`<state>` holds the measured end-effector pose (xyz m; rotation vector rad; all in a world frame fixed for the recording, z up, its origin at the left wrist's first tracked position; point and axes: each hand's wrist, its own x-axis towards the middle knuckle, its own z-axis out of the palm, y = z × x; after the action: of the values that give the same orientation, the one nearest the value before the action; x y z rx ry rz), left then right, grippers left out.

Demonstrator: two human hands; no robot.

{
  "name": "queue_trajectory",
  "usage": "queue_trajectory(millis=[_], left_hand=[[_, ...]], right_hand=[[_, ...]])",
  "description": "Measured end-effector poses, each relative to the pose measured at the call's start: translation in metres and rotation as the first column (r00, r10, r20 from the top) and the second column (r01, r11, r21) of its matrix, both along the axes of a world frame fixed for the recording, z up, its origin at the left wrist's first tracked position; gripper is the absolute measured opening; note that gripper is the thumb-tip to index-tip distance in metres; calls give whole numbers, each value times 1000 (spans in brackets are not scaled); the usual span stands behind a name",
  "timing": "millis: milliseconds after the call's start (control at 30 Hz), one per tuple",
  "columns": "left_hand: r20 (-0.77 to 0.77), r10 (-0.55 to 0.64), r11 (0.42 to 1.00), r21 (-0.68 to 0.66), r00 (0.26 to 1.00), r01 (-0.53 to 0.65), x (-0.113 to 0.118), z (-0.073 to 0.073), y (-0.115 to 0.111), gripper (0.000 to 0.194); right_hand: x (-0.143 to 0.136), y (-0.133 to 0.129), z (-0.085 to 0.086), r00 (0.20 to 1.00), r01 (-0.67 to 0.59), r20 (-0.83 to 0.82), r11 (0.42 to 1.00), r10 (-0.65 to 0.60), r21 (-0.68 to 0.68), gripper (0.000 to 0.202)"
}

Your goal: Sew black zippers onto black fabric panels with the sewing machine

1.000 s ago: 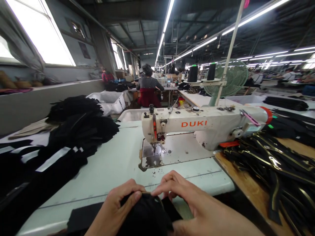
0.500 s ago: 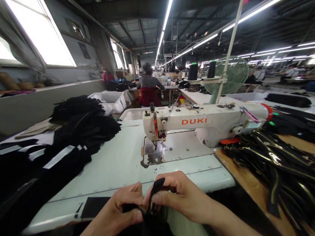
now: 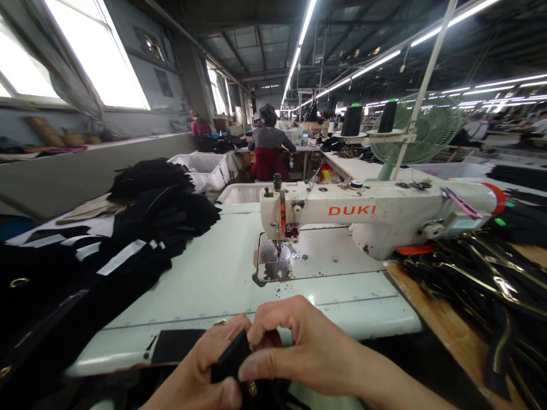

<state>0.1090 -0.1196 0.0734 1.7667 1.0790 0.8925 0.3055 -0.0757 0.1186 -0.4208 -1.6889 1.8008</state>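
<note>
Seen from the hands, with twelve o'clock straight ahead, a pale green table (image 3: pixel 205 273) spreads ahead, a ruler line printed along its near edge. Far off at twelve o'clock, a person (image 3: pixel 270 145) in a grey top sits with their back turned. A big pile of black cloth (image 3: pixel 154 210) with white strips covers the table at ten o'clock. At one o'clock stands the white sewing machine (image 3: pixel 354 210) with orange lettering, its needle end nearest twelve. Beyond it, also at one o'clock, is a green fan (image 3: pixel 438 131). A tangled heap of black and gold zips (image 3: pixel 482 273) lies at two o'clock on a wooden board. A white bin (image 3: pixel 209 171) sits beyond the pile at eleven.

The right hand (image 3: pixel 299 347) is nearly closed, thumb and bent fingers pinching a black cloth piece (image 3: pixel 231 359). The left hand (image 3: pixel 213 359) is curled around the same piece, its thumb pressed near the lower edge. The piece is folded and tilted between the two hands, over the table's near edge. A flat black patch (image 3: pixel 177 344) lies at ten o'clock, just beside the left hand. Smallest are a ring (image 3: pixel 220 322) on the left hand and a gold-coloured bit (image 3: pixel 253 388) below the right thumb.
</note>
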Motion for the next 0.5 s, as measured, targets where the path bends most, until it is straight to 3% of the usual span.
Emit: queue_trajectory(millis=[133,233,300,400,500], left_hand=[[-66,-20,995,97,998,27,-4,-9,-1,66],[-58,62,969,244,996,-46,-4,-13,1,58],[-38,81,960,271,996,-68,-3,-14,1,49],[32,19,964,264,999,-27,2,-13,-1,40],[68,30,972,230,997,-45,7,-9,-3,39]], right_hand=[[1,-1,-2,990,115,90,990,-107,-86,41],[4,0,-2,966,240,112,969,-233,-52,44],[7,0,-2,969,232,92,972,-229,-32,43],[14,0,-2,984,165,64,986,-165,1,38],[19,-1,1,987,124,89,988,-132,87,32]])
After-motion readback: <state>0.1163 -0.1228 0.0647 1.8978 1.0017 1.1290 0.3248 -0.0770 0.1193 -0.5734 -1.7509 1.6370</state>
